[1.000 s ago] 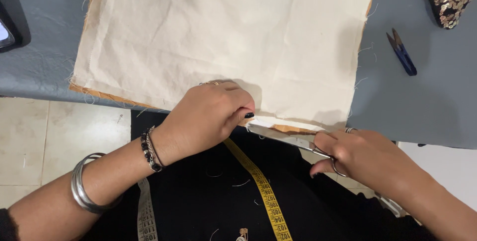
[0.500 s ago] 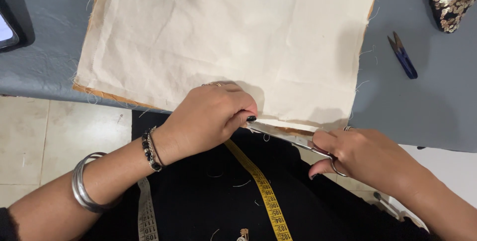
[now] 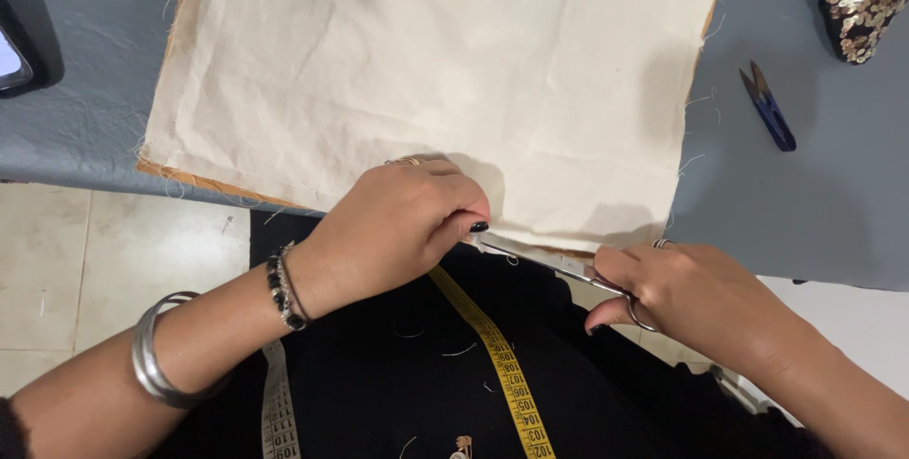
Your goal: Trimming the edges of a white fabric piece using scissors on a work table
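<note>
The large cream square of woven fabric (image 3: 445,80) lies flat on the grey table (image 3: 814,203), its near edge at the table's lip. Since a second ago the silver scissors (image 3: 544,260) have advanced leftward along that edge, so the trim has progressed. The left hand (image 3: 398,222) pinches the edge beside the blade tips, fingers closed on cloth; the right hand (image 3: 701,293) grips the scissor handles, fingers curled through the loops.

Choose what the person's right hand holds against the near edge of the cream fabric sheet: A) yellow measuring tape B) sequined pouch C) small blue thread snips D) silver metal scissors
D: the right hand grips silver metal scissors, blades at the cream fabric sheet edge.
</note>
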